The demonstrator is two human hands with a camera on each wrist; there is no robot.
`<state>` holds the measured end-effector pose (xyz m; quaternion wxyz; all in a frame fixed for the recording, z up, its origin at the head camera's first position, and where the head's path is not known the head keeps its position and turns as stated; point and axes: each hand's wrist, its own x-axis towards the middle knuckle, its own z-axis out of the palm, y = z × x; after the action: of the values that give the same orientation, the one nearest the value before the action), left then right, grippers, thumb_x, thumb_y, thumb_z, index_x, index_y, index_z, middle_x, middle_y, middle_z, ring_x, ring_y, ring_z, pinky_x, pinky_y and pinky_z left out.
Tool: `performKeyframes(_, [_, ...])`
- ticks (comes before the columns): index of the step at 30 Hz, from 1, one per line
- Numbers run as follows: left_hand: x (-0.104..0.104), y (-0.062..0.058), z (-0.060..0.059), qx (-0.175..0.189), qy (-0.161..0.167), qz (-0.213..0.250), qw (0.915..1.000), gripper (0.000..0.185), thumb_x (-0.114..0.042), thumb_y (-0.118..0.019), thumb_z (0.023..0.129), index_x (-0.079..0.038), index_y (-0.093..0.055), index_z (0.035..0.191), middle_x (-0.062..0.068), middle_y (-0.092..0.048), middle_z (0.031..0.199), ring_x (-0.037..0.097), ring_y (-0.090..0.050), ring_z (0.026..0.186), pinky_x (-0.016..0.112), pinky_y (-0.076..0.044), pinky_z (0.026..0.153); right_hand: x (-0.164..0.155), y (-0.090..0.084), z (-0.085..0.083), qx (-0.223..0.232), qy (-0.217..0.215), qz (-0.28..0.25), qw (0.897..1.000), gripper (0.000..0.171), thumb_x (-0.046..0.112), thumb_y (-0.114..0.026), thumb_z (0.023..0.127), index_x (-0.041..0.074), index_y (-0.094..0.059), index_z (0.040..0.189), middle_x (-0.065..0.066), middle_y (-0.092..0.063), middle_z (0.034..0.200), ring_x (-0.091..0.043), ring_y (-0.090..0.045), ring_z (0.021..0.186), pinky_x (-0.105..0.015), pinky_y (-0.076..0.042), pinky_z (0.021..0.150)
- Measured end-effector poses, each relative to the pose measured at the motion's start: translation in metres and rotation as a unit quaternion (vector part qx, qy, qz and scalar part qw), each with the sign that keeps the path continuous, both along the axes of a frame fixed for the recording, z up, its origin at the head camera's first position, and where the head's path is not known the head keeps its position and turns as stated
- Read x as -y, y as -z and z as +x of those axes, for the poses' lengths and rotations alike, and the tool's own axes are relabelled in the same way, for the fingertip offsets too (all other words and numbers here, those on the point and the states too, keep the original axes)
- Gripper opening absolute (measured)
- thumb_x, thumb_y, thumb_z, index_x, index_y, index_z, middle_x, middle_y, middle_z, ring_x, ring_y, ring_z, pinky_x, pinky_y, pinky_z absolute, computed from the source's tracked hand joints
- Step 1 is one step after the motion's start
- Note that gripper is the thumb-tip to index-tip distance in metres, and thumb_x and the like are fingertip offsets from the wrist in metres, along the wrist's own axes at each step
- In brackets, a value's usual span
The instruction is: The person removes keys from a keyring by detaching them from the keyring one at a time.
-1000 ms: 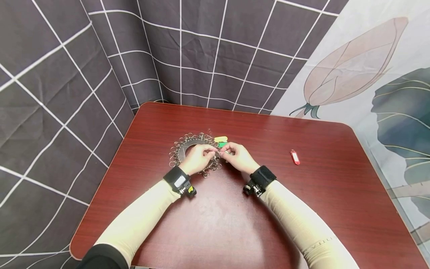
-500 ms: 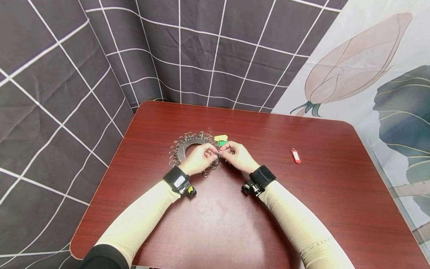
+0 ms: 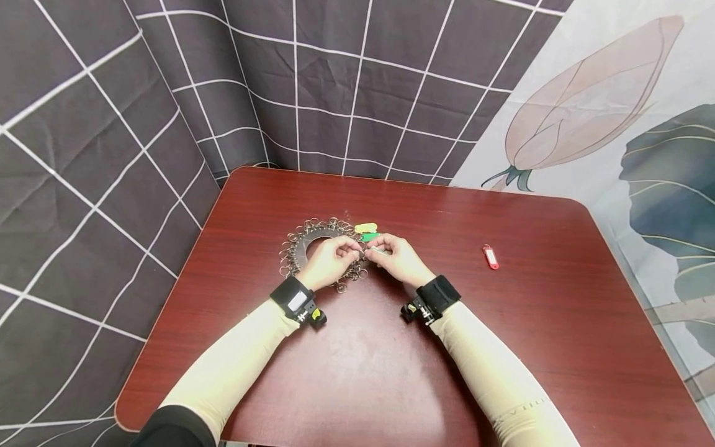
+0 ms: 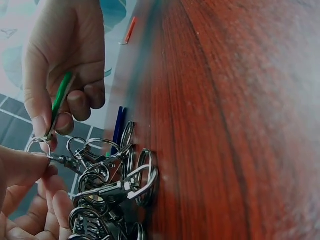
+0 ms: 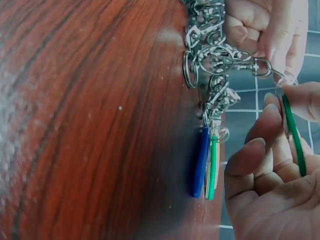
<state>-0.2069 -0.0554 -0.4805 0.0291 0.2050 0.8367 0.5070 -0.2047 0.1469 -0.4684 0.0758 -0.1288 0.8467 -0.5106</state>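
My left hand pinches a metal split ring between thumb and forefinger. The ring hangs from a swivel clasp, one of many around a grey ring-shaped plate on the table. In my right hand a green key tag is pinched near its end. That end sits right at the split ring, and the fingertips of both hands almost meet there. Beside them a blue key tag and another green key tag hang at the clasps. The left palm covers part of the plate.
A yellow key tag lies at the plate's far right edge. Farther right, a red key tag lies alone on the reddish-brown table. A dark grid-patterned curtain hangs behind the table.
Both hands stay close together over the same clasp, with small finger shifts. The tag's pale edge now shows between the right fingers in the head view.
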Motion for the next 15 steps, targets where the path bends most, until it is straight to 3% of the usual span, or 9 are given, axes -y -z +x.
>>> performKeyframes(15, [0.0,0.006,0.001,0.027,0.024,0.036,0.9987,0.014,-0.008,-0.068,0.09,-0.004,-0.064,0.103,0.006,-0.067,0.093,0.016,-0.065,0.085,0.026,-0.053,0.078,-0.013,0.002,0.004,0.011,-0.038,0.0,0.999,0.015,0.026,-0.069,0.091,0.013,-0.066,0.097,-0.005,-0.062,0.065,-0.029,-0.061,0.062,-0.024,-0.04,0.052])
